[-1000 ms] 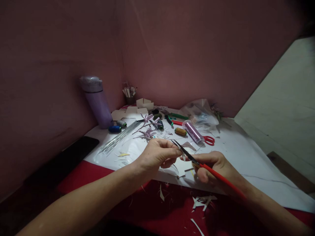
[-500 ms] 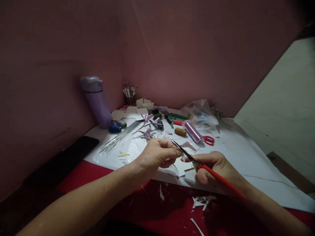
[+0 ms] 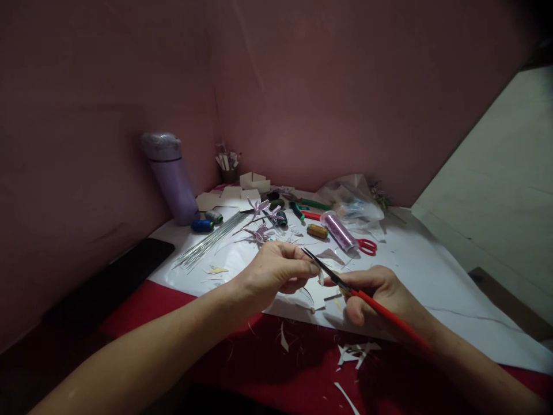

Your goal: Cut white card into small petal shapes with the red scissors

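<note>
My left hand [image 3: 283,266] pinches a small white sliver [image 3: 321,278] that looks like paper or card. Most of the sliver is hidden behind the thumb and fingers. In my right hand [image 3: 380,294] are scissors [image 3: 330,272] with slim dark blades and long red handles. Their tips lie at my left fingertips, close against the sliver, and the blades are nearly together. Below both hands, cut white card pieces [image 3: 318,293] rest on the white sheet. Just beyond my left hand is a lilac wire-like flower stem [image 3: 260,231].
Behind lie a lilac thread spool [image 3: 339,231], a gold spool [image 3: 317,231], a blue spool [image 3: 202,226], red-ringed handles [image 3: 367,246] and a bundle of wires [image 3: 213,239]. A purple bottle [image 3: 173,184] stands left. White scraps [image 3: 356,354] litter the red cloth [image 3: 311,380].
The white sliver at my left fingertips has turned slightly. Both hands and the scissors have otherwise kept nearly the same place.
</note>
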A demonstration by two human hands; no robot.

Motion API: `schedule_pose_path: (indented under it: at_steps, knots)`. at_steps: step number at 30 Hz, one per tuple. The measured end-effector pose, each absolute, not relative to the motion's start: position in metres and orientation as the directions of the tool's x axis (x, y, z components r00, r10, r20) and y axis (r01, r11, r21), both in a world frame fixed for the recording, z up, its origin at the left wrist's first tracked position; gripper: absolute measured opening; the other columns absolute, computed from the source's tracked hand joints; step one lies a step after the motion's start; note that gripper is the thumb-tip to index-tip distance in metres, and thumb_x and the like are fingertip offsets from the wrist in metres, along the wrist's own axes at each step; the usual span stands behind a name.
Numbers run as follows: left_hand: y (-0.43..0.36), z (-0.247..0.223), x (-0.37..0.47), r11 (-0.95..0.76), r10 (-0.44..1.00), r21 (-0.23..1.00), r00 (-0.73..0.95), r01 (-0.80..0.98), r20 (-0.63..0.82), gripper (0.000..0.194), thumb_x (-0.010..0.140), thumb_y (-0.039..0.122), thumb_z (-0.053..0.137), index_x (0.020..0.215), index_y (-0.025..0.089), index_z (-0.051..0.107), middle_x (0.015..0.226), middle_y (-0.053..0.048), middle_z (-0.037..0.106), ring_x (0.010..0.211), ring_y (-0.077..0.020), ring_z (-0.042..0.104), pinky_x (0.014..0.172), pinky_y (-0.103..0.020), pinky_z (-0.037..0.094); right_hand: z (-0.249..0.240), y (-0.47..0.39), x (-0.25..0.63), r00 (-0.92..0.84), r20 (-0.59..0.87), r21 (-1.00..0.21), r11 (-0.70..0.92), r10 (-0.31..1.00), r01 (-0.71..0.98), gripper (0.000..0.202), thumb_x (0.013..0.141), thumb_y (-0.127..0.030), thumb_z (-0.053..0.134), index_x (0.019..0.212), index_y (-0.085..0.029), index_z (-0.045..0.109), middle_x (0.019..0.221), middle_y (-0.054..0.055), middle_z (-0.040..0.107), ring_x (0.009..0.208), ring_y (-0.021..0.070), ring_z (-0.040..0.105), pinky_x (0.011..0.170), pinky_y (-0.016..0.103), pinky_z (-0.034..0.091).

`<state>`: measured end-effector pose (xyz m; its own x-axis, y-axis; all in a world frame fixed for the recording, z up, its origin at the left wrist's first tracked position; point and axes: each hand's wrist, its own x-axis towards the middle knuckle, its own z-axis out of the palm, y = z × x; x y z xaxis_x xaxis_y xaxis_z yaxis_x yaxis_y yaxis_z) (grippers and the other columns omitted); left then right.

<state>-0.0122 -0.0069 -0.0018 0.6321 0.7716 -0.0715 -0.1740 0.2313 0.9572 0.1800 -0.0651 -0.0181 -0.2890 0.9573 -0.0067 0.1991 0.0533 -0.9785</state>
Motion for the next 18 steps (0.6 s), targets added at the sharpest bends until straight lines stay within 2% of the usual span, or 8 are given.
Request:
schedule_pose_path:
  at_steps: [3, 8, 11, 16, 18]
  knots:
    - [-0.0064, -0.0003, -0.0133, 0.237, 0.767, 0.957, 0.636, -0.164, -0.081, 0.018, 0.064, 0.013, 0.066, 0.051, 0.013, 0.052, 0.04, 0.005, 0.039, 0.037, -0.0028, 0.026, 0.039, -0.02, 0.013, -0.0172, -0.0651, 0.1796, -0.293, 0.0, -0.981, 0.057, 0.956, 0.184, 0.028, 0.067, -0.015, 0.064, 0.093, -0.016, 0.075, 0.042, -0.005, 0.052, 0.043, 0.0064, 0.029, 0.041, 0.02, 0.023]
    - [-0.0052, 0.0027, -0.0158, 0.261, 0.758, 0.954, 0.643, -0.144, -0.11, 0.02, 0.062, 0.012, 0.067, 0.051, 0.014, 0.05, 0.04, 0.005, 0.041, 0.036, -0.0026, 0.025, 0.038, -0.02, 0.013, -0.0208, -0.064, 0.1822, -0.303, 0.045, -0.963, 0.123, 0.952, 0.242, 0.027, 0.071, -0.024, 0.068, 0.095, -0.015, 0.074, 0.049, -0.002, 0.059, 0.045, 0.0074, 0.033, 0.043, 0.021, 0.027]
    - [-0.0042, 0.0037, -0.0162, 0.267, 0.745, 0.954, 0.658, -0.138, -0.113, 0.021, 0.062, 0.014, 0.067, 0.051, 0.014, 0.05, 0.039, 0.005, 0.041, 0.036, -0.0027, 0.026, 0.038, -0.02, 0.013, -0.0228, -0.0645, 0.183, -0.311, 0.047, -0.97, 0.118, 0.949, 0.214, 0.029, 0.072, -0.028, 0.068, 0.097, -0.015, 0.074, 0.046, -0.003, 0.058, 0.043, 0.0075, 0.033, 0.042, 0.021, 0.027]
    - [-0.0051, 0.0052, -0.0164, 0.261, 0.747, 0.956, 0.656, -0.135, -0.111, 0.021, 0.062, 0.014, 0.068, 0.051, 0.014, 0.05, 0.039, 0.006, 0.04, 0.035, -0.0023, 0.026, 0.038, -0.02, 0.013, -0.0238, -0.0656, 0.1818, -0.297, 0.035, -0.966, 0.108, 0.954, 0.233, 0.024, 0.071, -0.024, 0.067, 0.093, -0.017, 0.073, 0.05, -0.002, 0.062, 0.045, 0.0095, 0.044, 0.045, 0.021, 0.034]
    - [-0.0057, 0.0056, -0.0168, 0.259, 0.746, 0.957, 0.656, -0.13, -0.112, 0.021, 0.061, 0.015, 0.068, 0.05, 0.014, 0.05, 0.039, 0.006, 0.04, 0.035, -0.0022, 0.025, 0.038, -0.02, 0.013, -0.0241, -0.0654, 0.1808, -0.285, 0.061, -0.955, 0.139, 0.957, 0.264, 0.02, 0.072, -0.024, 0.066, 0.089, -0.016, 0.073, 0.046, -0.003, 0.059, 0.043, 0.0086, 0.041, 0.043, 0.021, 0.033]
